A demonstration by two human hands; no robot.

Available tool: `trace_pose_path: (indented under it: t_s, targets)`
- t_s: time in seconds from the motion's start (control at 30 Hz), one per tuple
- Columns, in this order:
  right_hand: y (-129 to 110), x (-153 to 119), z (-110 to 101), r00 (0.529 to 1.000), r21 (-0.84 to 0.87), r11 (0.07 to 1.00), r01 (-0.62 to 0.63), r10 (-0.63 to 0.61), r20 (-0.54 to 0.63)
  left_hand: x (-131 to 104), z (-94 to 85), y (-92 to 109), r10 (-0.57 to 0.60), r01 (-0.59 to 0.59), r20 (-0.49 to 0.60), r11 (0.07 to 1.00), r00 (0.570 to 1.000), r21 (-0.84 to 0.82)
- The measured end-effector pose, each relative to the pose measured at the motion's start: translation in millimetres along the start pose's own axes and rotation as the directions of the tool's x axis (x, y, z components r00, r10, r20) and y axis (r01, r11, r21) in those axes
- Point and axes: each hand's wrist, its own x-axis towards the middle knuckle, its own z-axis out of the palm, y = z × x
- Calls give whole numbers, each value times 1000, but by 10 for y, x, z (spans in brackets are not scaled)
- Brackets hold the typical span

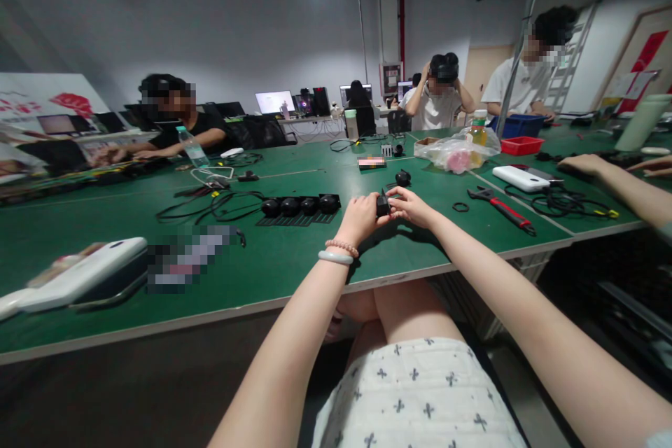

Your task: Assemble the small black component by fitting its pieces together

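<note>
- Both hands meet over the near part of the green table [273, 266]: left hand [358, 218] and right hand [412, 206] pinch one small black part [383, 205] between them, held just above the surface, arms stretched well forward.
- Far left: a white case [78, 276] lies flat near the table's front edge; well apart from the hands, little risk there.
- Left of the hands: a black tray [299, 208] carries a row of round black pieces, with loose black cables [210, 206] beside it. Judgement: a left elbow swing could snag a cable and drag the tray.
- At the hands: the grip is fingertips only. Judgement: the part could slip, bounce and drop off the near edge onto the lap.
- Right: a black ring [460, 207] and red-handled pliers [501, 208] lie near; a sweep of the right forearm could knock them.
- Far right: another person's forearm [609, 178] rests on the table, apart from these hands.
</note>
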Motion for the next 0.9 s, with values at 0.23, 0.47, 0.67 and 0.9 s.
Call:
trace_pose_path:
  t_s: [0.23, 0.47, 0.67, 0.9]
  targets:
    - [21, 5, -6, 998, -26, 998, 51, -51, 22, -2, -18, 4, -58, 58, 9, 998, 998, -12]
    - [21, 6, -22, 985, -135, 977, 167, -159, 69, -12, 12, -23, -108, 113, 50, 987, 993, -113]
    - [4, 5, -10, 979, -187, 962, 200, -190, 70, -20, 7, -40, -97, 103, 53, 988, 994, -115]
    - [-20, -4, 5, 979, -186, 962, 200, -190, 67, -21, 0, -44, -90, 94, 41, 990, 995, -105]
